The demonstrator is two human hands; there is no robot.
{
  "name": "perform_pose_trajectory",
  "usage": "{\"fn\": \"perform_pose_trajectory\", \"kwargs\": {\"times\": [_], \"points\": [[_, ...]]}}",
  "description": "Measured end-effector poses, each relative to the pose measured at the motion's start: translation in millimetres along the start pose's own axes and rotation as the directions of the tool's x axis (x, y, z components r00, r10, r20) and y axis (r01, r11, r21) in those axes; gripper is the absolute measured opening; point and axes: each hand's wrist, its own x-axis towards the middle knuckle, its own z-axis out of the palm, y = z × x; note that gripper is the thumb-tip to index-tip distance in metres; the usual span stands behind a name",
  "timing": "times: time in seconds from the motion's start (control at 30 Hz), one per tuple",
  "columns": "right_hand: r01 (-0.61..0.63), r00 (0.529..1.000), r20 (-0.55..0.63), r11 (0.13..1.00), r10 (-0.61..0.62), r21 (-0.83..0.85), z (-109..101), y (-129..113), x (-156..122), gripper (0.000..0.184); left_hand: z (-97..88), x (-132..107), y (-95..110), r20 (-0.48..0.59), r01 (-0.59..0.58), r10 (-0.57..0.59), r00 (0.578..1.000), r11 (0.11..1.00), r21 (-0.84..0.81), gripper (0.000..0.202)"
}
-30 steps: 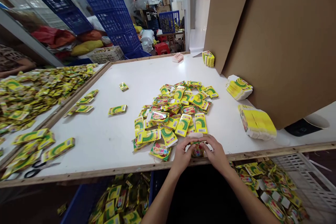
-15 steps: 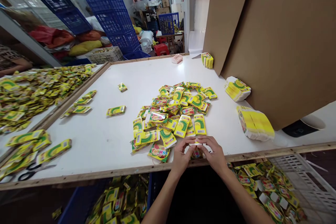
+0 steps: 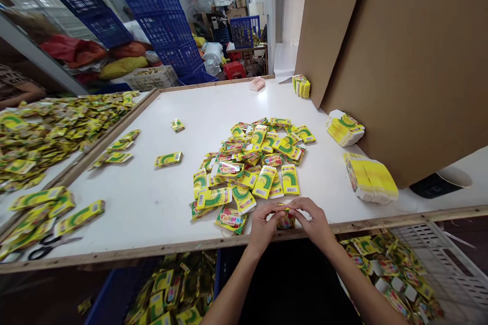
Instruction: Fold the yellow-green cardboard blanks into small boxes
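Observation:
At the near edge of the white table, a small yellow and green printed carton [image 3: 285,220] stands between my two hands. My left hand [image 3: 266,224] grips its left side, thumb and fingertips closed at the top. From the other side my right hand [image 3: 310,219] pinches it the same way, the fingertips of both hands nearly meeting over its upper end. Fingers hide part of the carton. Just beyond lies a loose pile of similar cartons [image 3: 264,181], one of them with "TWINS"-like lettering [image 3: 231,219] close to my left hand.
Bundled stacks of flat cartons [image 3: 371,180] line the right, by a brown cardboard sheet [image 3: 412,71] and a black cup [image 3: 434,185]. Black scissors [image 3: 46,248] lie at left. Filled crates sit below the edge [image 3: 450,264]. Another person's arm [image 3: 25,94] shows far left.
The white flap at the carton's top, seen between my fingertips earlier, now shows yellow as my fingers press there. Both hands stay in nearly the same place.

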Motion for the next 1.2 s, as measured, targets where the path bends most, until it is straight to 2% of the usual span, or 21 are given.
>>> {"fn": "perform_pose_trajectory", "kwargs": {"times": [0.17,0.33,0.43,0.5,0.57,0.63,0.7,0.77,0.83,0.9,0.97,1.07,1.13,1.2], "points": [[0.045,0.999,0.008,0.999,-0.045,0.001,3,2,-1,0.013,2.4,-6,-2,-0.066,-0.039,0.043,0.997,0.998,0.058,0.013],[-0.024,0.999,0.033,0.998,0.022,0.059,2,0,2,0.011,11.8,-3,-5,-0.073,-0.037,0.043,0.996,0.996,0.083,0.019],[-0.071,0.997,0.052,0.990,0.065,0.120,1,-3,9,0.015,3.1,-8,5,-0.088,-0.047,0.056,0.995,0.994,0.103,0.016],[-0.137,0.990,0.029,0.983,0.135,0.124,5,-4,20,0.021,-20.3,-19,22,-0.162,-0.050,0.079,0.984,0.983,0.176,0.017],[-0.236,0.970,-0.035,0.969,0.239,0.075,17,-5,35,0.025,-59.2,-37,43,-0.286,-0.024,0.135,0.949,0.933,0.359,0.020],[-0.342,0.937,-0.092,0.939,0.338,-0.027,35,-4,52,0.030,-105.3,-58,64,-0.279,0.014,0.167,0.946,0.835,0.550,0.021],[-0.402,0.915,-0.114,0.900,0.388,-0.169,58,-3,66,0.043,-144.0,-75,80,-0.274,0.064,0.208,0.939,0.677,0.733,0.026],[-0.416,0.909,-0.126,0.861,0.396,-0.293,79,-2,76,0.061,-162.2,-85,85,-0.299,0.111,0.242,0.923,0.577,0.809,0.035],[-0.433,0.901,-0.144,0.848,0.409,-0.304,94,-1,83,0.074,-155.3,-85,77,-0.298,0.112,0.220,0.929,0.601,0.791,0.036],[-0.480,0.877,-0.153,0.853,0.456,-0.205,100,1,87,0.078,-128.5,-72,60,-0.250,0.077,0.145,0.957,0.706,0.704,0.034],[-0.504,0.861,-0.132,0.858,0.491,-0.099,96,1,87,0.069,-92.4,-51,40,-0.199,0.066,0.061,0.978,0.818,0.571,0.039],[-0.456,0.887,-0.111,0.888,0.449,-0.052,84,-8,75,0.041,-42.8,-15,21,-0.198,0.083,-0.015,0.980,0.936,0.342,0.049],[-0.373,0.921,-0.129,0.928,0.369,-0.012,79,-17,57,0.030,-21.0,2,16,-0.202,0.089,-0.051,0.978,0.979,0.184,0.053],[-0.265,0.953,-0.136,0.962,0.272,0.069,77,-24,35,0.029,-9.1,12,15,-0.211,0.114,-0.092,0.973,0.989,0.092,0.050]]}}
